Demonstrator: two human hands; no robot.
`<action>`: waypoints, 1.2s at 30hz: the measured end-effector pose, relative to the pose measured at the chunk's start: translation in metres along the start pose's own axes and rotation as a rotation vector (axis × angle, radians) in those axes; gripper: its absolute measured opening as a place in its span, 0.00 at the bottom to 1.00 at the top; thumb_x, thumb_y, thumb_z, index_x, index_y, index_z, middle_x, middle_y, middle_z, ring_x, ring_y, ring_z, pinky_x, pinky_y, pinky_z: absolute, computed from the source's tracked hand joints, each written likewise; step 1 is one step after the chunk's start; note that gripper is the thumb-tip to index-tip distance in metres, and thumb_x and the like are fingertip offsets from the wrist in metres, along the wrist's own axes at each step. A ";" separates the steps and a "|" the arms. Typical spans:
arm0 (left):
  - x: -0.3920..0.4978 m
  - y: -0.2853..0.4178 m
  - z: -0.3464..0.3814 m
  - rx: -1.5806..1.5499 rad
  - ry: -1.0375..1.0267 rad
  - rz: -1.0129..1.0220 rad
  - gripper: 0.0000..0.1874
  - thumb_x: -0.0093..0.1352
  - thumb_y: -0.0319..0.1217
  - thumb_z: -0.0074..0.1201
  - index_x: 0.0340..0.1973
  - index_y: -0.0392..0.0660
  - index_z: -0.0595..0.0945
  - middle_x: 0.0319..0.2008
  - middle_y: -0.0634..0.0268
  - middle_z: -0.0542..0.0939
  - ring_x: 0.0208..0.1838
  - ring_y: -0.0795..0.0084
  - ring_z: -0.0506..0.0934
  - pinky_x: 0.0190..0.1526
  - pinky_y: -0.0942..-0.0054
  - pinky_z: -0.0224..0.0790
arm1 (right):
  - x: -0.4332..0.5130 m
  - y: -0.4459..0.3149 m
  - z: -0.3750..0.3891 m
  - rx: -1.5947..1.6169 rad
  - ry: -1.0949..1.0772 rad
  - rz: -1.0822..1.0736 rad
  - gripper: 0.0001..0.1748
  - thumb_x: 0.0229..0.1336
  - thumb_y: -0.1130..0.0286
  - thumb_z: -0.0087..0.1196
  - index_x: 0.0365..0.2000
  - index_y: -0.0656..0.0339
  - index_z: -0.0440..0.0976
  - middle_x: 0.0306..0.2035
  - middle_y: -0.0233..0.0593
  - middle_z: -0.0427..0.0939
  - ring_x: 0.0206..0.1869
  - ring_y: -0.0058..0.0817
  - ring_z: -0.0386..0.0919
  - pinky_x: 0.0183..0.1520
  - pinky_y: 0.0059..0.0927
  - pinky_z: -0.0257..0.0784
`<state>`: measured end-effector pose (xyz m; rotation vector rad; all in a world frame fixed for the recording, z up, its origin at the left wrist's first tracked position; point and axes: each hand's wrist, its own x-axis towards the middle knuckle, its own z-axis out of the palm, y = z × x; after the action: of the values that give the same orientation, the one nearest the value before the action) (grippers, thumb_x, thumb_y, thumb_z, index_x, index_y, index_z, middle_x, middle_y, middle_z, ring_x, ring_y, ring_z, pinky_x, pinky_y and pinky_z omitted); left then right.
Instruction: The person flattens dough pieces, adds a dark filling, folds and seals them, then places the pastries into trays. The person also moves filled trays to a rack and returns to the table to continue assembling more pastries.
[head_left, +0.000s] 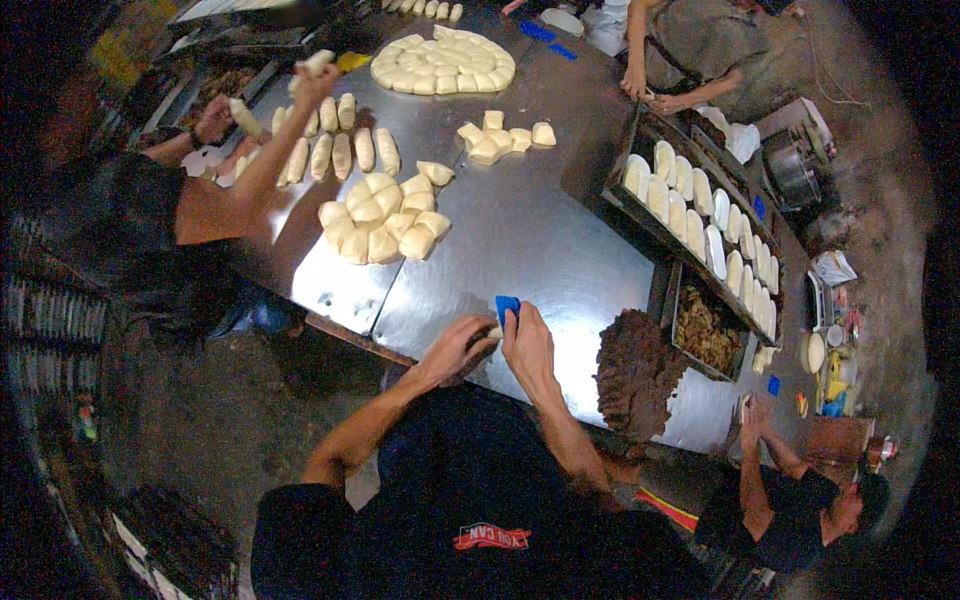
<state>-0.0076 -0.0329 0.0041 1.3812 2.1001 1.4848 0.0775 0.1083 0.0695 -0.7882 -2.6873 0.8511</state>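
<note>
At the near edge of the metal work table (480, 247), my left hand (459, 346) holds a small pale piece, probably dough, mostly hidden by the fingers. My right hand (529, 346) is close beside it, its fingers closed on a blue scraper (507, 307) that stands up above them. A dark brown mass of filling (634, 375) lies on the table right of my right hand. Farther off, to the left, sits a cluster of dough pieces (382, 217), with a few smaller pieces (499, 139) beyond it.
Long dough rolls (341, 156) lie near a co-worker's arms at the left. A scored dough round (442, 64) is at the back. At the right, a tray of shaped dough (694, 225) stands by a pan of brownish filling (709, 326); co-workers' hands are beyond and at the lower right.
</note>
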 end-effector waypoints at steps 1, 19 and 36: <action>0.000 -0.001 0.000 -0.031 0.020 -0.037 0.16 0.70 0.30 0.60 0.52 0.37 0.79 0.51 0.50 0.80 0.54 0.49 0.78 0.57 0.59 0.71 | 0.000 -0.003 0.003 -0.002 0.019 -0.023 0.14 0.69 0.65 0.48 0.41 0.69 0.71 0.38 0.61 0.78 0.39 0.61 0.78 0.40 0.56 0.74; 0.048 0.016 0.014 0.055 -0.320 -0.052 0.30 0.60 0.33 0.69 0.57 0.44 0.76 0.53 0.53 0.78 0.60 0.52 0.73 0.61 0.56 0.66 | 0.001 0.106 -0.067 -0.357 0.308 -0.035 0.43 0.55 0.57 0.66 0.65 0.67 0.62 0.63 0.60 0.68 0.65 0.58 0.63 0.69 0.53 0.57; 0.097 0.075 0.017 -0.533 -0.207 -0.436 0.27 0.70 0.33 0.64 0.62 0.41 0.72 0.59 0.49 0.77 0.65 0.58 0.74 0.60 0.65 0.72 | 0.019 0.130 -0.257 -0.057 0.009 0.020 0.13 0.54 0.70 0.64 0.41 0.60 0.84 0.39 0.48 0.85 0.42 0.41 0.85 0.48 0.37 0.79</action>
<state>-0.0067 0.0574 0.0893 0.7822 1.5800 1.4838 0.2068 0.3294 0.2031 -0.8299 -2.7116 0.7771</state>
